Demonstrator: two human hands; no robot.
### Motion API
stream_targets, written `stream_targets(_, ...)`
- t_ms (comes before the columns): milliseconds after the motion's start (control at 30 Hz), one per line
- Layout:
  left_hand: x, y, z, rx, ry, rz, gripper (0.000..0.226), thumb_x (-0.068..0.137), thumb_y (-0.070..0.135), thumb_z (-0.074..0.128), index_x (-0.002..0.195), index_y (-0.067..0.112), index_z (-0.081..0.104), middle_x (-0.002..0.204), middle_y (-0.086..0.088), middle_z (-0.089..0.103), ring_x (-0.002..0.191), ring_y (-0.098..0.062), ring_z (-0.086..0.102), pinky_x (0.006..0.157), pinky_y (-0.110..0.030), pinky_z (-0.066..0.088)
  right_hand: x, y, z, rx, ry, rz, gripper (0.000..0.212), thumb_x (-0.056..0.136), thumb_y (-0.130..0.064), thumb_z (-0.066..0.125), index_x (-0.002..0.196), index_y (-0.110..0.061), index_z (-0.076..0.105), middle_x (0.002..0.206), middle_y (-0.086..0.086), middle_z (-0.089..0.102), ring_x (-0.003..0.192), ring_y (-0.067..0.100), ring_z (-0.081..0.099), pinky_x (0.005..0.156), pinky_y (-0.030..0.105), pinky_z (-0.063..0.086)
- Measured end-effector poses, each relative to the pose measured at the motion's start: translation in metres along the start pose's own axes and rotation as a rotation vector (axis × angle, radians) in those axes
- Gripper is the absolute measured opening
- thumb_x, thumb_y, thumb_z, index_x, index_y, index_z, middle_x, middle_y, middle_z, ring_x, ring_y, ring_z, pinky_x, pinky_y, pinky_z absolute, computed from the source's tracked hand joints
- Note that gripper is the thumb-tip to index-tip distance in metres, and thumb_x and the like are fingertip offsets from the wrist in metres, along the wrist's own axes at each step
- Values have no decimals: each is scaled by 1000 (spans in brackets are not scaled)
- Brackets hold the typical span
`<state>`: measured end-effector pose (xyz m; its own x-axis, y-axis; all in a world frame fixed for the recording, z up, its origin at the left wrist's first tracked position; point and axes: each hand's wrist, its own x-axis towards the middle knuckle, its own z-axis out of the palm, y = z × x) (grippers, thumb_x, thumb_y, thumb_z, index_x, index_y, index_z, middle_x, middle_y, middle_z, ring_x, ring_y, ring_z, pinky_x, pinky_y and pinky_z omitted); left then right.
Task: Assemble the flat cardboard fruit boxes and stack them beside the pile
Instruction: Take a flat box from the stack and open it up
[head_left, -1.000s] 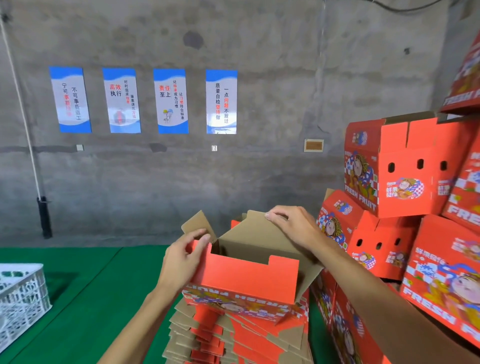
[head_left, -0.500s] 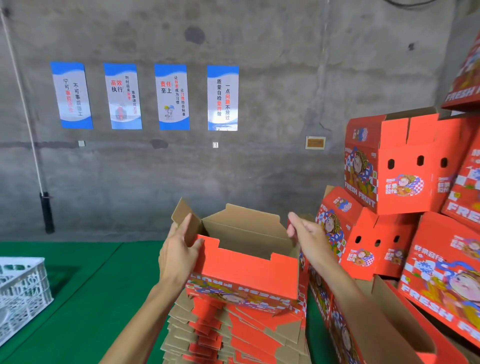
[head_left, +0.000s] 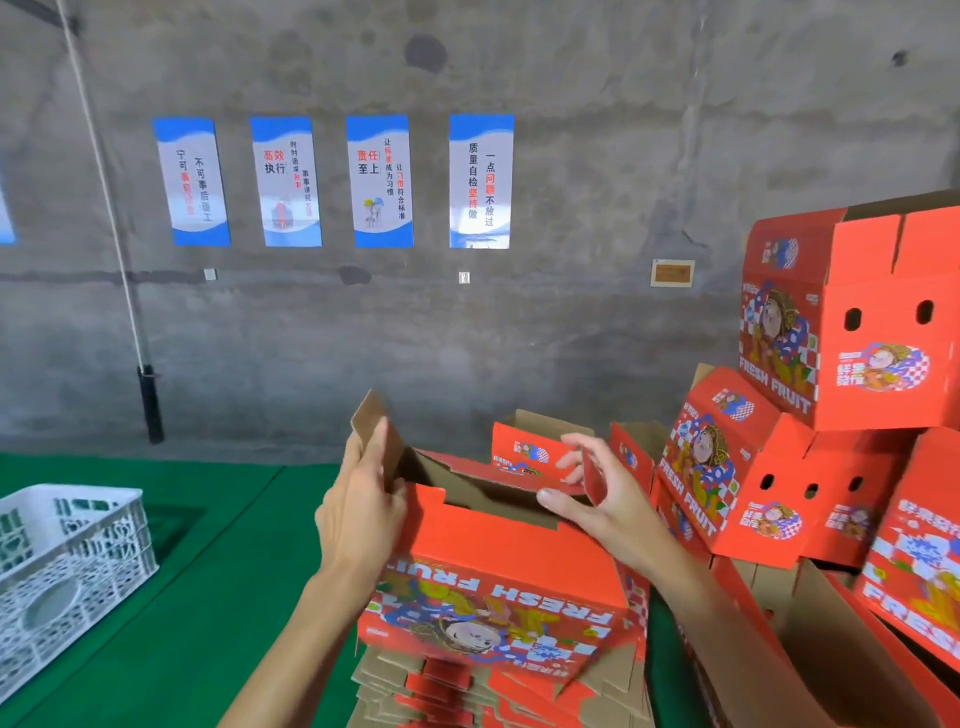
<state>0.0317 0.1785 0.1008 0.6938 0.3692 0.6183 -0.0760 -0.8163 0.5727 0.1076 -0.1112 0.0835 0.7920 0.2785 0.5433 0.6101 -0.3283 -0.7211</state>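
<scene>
A half-formed red fruit box sits open-topped at lower centre of the frame, resting on the pile of flats directly below it, its long axis running left to right across the view and its printed "FRESH FRUIT" face turned toward the camera, upside down. The left hand grips the box's left end, thumb and fingers pinching the raised brown flap that stands upright at that corner. The right hand is at the right end, its thumb and fingers curled on a narrow red flap that stands edge-on to the camera. The hands are apart, one at each end of the box, at about the same height and equally near the work. Beyond them the far long panel leans inward over the open cavity, only partly folded down.

The finished boxes are heaped at right of the frame, tilted against one another. Judging by this, the coming move turns on the two end flaps: each lies just inside its own hand and would fold inward along the box's long axis, left flap rightward, right flap leftward. Placement on the heap would then favour the right hand, which is nearer it.
</scene>
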Motion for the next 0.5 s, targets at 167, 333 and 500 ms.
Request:
stream_targets(167,-2,-14,2,-130,-69,274,97,86,0,69,161,42,25,167,29,20,147,1,35,105,-25,44,32,-22,18,0,261,184,67,67,-93,62,107,-40,60,102,-11,66,99,5,64,77,25,44)
stream_targets(333,-1,-30,-2,-208,-252,376,99,90,-7,57,162,48,16,155,27,44,140,5,43,109,-19,41,70,-37,34,51,340,401,70,61,-88,68,93,-27,60,93,-12,68,80,1,66,65,28,44)
stream_targets(500,-3,-37,-1,-72,-338,318,49,90,69,63,132,42,67,137,29,59,133,11,45,112,-27,42,90,-32,35,-89,383,359,55,70,-74,73,82,-22,60,83,-8,67,87,22,63,74,37,50)
